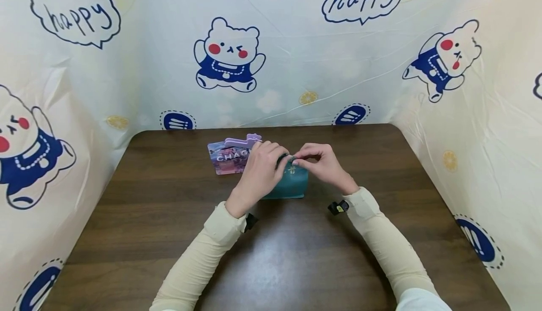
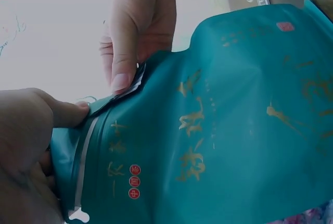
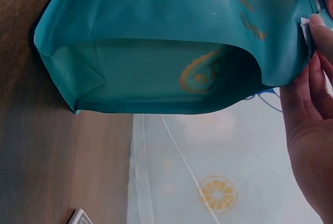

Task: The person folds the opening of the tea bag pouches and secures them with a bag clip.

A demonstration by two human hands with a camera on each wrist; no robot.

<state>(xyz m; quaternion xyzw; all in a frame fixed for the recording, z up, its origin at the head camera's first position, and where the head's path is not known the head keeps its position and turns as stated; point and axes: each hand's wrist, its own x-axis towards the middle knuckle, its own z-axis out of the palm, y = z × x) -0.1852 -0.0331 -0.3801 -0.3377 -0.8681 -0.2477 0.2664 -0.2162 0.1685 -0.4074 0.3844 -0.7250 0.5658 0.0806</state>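
A teal tea pouch (image 1: 292, 184) with gold lettering stands on the table between my hands. My left hand (image 1: 266, 165) pinches its top edge from the left side. From the right, my right hand (image 1: 322, 161) pinches the same edge between thumb and fingers. In the left wrist view, a pale seal strip runs along the top of the pouch (image 2: 218, 130), and a dark, folded bit of rim shows under the right thumb. The right wrist view shows the broad folded base of the pouch (image 3: 145, 73) and the right hand (image 3: 307, 109) at its top corner.
Left of the pouch lies a pink and blue printed packet (image 1: 228, 160), with a purple clip (image 1: 243, 141) across its upper edge. Both are partly behind my left hand. The brown table (image 1: 169, 207) ends at a printed cloth (image 1: 296, 66) at the back and sides.
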